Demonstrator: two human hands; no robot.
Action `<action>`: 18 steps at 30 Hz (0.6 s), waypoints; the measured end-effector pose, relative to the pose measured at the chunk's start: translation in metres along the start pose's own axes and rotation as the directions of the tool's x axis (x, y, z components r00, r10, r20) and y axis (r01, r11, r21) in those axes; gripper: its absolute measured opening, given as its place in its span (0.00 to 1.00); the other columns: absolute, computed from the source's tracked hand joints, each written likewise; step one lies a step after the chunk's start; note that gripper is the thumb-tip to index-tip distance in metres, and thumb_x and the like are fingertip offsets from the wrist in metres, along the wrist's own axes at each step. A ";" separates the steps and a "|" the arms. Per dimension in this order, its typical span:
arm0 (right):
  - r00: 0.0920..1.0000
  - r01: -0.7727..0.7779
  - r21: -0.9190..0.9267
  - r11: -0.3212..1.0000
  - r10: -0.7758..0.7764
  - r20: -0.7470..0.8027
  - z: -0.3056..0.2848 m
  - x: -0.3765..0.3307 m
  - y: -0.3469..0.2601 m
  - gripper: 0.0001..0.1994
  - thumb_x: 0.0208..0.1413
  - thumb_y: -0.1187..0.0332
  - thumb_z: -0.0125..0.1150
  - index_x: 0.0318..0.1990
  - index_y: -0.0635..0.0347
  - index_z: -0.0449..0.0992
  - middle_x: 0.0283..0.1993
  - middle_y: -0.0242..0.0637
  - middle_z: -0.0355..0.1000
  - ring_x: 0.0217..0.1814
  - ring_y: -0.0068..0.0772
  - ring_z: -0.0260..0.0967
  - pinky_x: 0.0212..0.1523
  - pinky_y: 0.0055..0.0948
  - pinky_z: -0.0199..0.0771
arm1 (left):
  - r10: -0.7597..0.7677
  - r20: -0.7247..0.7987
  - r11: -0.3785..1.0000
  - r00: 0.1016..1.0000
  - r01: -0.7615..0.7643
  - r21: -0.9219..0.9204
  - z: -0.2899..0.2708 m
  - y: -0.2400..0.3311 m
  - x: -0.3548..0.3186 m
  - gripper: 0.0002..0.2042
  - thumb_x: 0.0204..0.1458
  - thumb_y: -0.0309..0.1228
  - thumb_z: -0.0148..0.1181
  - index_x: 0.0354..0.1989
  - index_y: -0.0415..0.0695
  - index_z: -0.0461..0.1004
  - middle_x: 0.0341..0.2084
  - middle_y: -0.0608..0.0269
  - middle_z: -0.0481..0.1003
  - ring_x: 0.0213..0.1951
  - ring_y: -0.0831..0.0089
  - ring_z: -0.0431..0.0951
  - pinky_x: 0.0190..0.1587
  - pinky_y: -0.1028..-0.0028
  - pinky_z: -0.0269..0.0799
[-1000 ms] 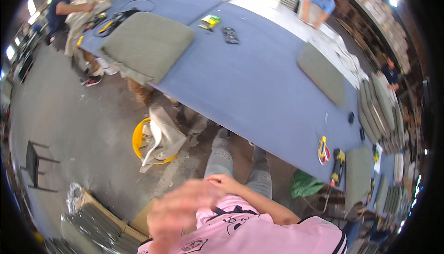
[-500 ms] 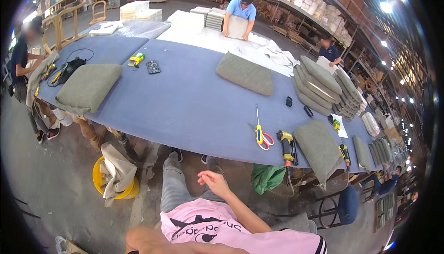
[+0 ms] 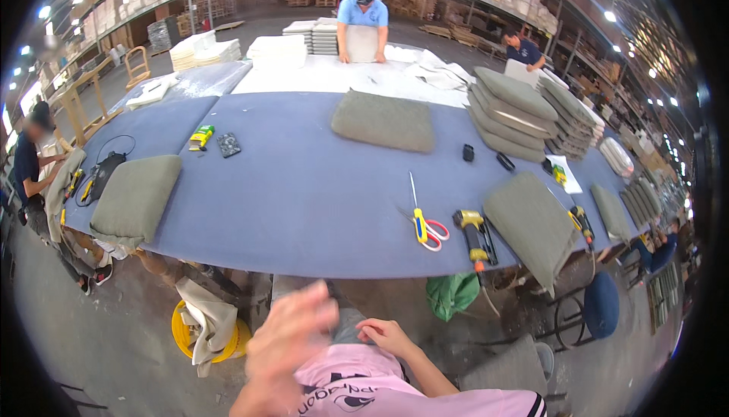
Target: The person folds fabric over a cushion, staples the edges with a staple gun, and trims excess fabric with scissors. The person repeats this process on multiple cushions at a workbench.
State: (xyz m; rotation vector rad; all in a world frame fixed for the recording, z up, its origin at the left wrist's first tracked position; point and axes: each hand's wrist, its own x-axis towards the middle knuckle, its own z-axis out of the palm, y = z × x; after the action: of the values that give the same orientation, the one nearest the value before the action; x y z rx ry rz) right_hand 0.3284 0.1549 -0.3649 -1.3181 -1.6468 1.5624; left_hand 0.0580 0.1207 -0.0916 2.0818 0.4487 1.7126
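Observation:
My left hand [image 3: 295, 332] is raised in front of my body, blurred, with its fingers stretched out and nothing visible in them. Close by, my right hand [image 3: 386, 334] hovers at my lap, fingers loosely bent and apart, also holding nothing that I can see. Both are below the near edge of the blue-grey table [image 3: 304, 220] and touch nothing on it. Nearest on the tabletop are red-and-white-handled scissors [image 3: 431, 235], a screwdriver with a yellow-and-blue handle [image 3: 419, 223] and a yellow-black staple gun [image 3: 474, 236]. A grey-green cushion [image 3: 381, 121] lies farther back.
Another cushion [image 3: 140, 195] rests at the left and one [image 3: 530, 223] overhangs the right edge. Cushions are stacked [image 3: 510, 117] at the far right. A yellow bucket with cloth [image 3: 182, 333] stands on the floor, near a blue stool [image 3: 600, 305]. Co-workers stand around the table.
My left hand has come up into view in front of my body. My right hand has shifted right and lower. The view has tilted and turned slightly.

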 end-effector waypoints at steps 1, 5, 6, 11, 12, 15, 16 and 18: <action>0.998 -0.003 0.037 0.999 0.005 -0.058 -0.018 0.001 -0.007 0.12 0.74 0.67 0.58 0.56 0.62 0.83 0.42 0.35 0.86 0.45 0.23 0.82 0.51 0.28 0.82 | -0.121 0.053 0.951 0.991 0.101 0.291 -0.006 -0.034 0.000 0.25 0.60 0.39 0.68 0.62 0.36 0.77 0.66 0.42 0.75 0.69 0.39 0.73 0.66 0.45 0.69; 0.979 0.180 -0.086 0.980 -0.187 -0.084 -0.086 0.063 -0.088 0.11 0.73 0.66 0.59 0.52 0.62 0.83 0.41 0.37 0.86 0.44 0.28 0.84 0.51 0.31 0.82 | -0.673 0.068 0.558 0.737 0.445 0.700 -0.023 -0.131 -0.093 0.23 0.61 0.44 0.68 0.63 0.50 0.80 0.76 0.50 0.65 0.78 0.39 0.57 0.76 0.40 0.54; 0.951 0.243 -0.275 0.930 -0.284 -0.121 -0.107 0.089 -0.101 0.11 0.71 0.66 0.61 0.52 0.62 0.83 0.41 0.38 0.86 0.43 0.33 0.84 0.51 0.32 0.81 | -0.760 0.105 0.464 0.641 0.422 0.779 -0.033 -0.145 -0.120 0.24 0.61 0.43 0.69 0.65 0.51 0.79 0.76 0.48 0.65 0.78 0.36 0.56 0.76 0.39 0.53; 0.885 0.274 -0.859 0.432 -0.464 0.049 -0.227 0.241 -0.114 0.14 0.62 0.63 0.66 0.53 0.54 0.83 0.53 0.43 0.82 0.58 0.52 0.78 0.58 0.46 0.79 | -0.872 0.053 0.363 0.487 0.569 0.738 -0.060 -0.173 -0.160 0.28 0.60 0.45 0.69 0.69 0.55 0.77 0.81 0.42 0.54 0.81 0.33 0.46 0.77 0.34 0.45; 0.888 0.241 -0.890 0.387 -0.458 0.042 -0.255 0.269 -0.117 0.17 0.61 0.62 0.67 0.55 0.56 0.81 0.56 0.46 0.81 0.61 0.53 0.77 0.61 0.46 0.78 | -0.880 0.031 0.335 0.474 0.572 0.749 -0.064 -0.181 -0.161 0.36 0.56 0.48 0.72 0.74 0.57 0.71 0.82 0.37 0.45 0.81 0.30 0.41 0.78 0.32 0.41; 0.838 0.011 -0.941 0.337 -0.517 -0.176 -0.364 0.351 -0.082 0.25 0.64 0.58 0.66 0.64 0.62 0.76 0.64 0.51 0.75 0.64 0.54 0.75 0.63 0.47 0.77 | -0.896 -0.071 0.222 0.439 0.579 0.785 -0.065 -0.204 -0.141 0.45 0.51 0.50 0.75 0.79 0.59 0.64 0.83 0.32 0.37 0.80 0.24 0.35 0.77 0.28 0.33; 0.832 -0.095 -0.839 0.536 -0.420 -0.362 -0.391 0.376 -0.074 0.27 0.67 0.57 0.65 0.67 0.64 0.74 0.67 0.54 0.74 0.69 0.53 0.72 0.66 0.43 0.75 | -0.905 -0.081 0.202 0.417 0.590 0.782 -0.064 -0.215 -0.135 0.46 0.50 0.50 0.76 0.79 0.60 0.63 0.82 0.32 0.36 0.80 0.22 0.33 0.75 0.25 0.30; 0.796 -0.255 -0.607 0.752 -0.193 -0.573 -0.475 0.404 -0.054 0.38 0.66 0.42 0.64 0.75 0.55 0.66 0.72 0.45 0.69 0.67 0.48 0.72 0.64 0.49 0.74 | -0.916 -0.065 0.212 0.395 0.616 0.759 -0.057 -0.239 -0.129 0.49 0.47 0.50 0.77 0.80 0.63 0.61 0.82 0.31 0.34 0.79 0.19 0.27 0.73 0.20 0.24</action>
State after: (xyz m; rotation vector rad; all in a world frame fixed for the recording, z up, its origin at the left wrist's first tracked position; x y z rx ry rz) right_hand 0.5645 0.7327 -0.3159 -1.9488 -1.7708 0.3920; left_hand -0.0206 0.2709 -0.3117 1.8707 1.8869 0.4004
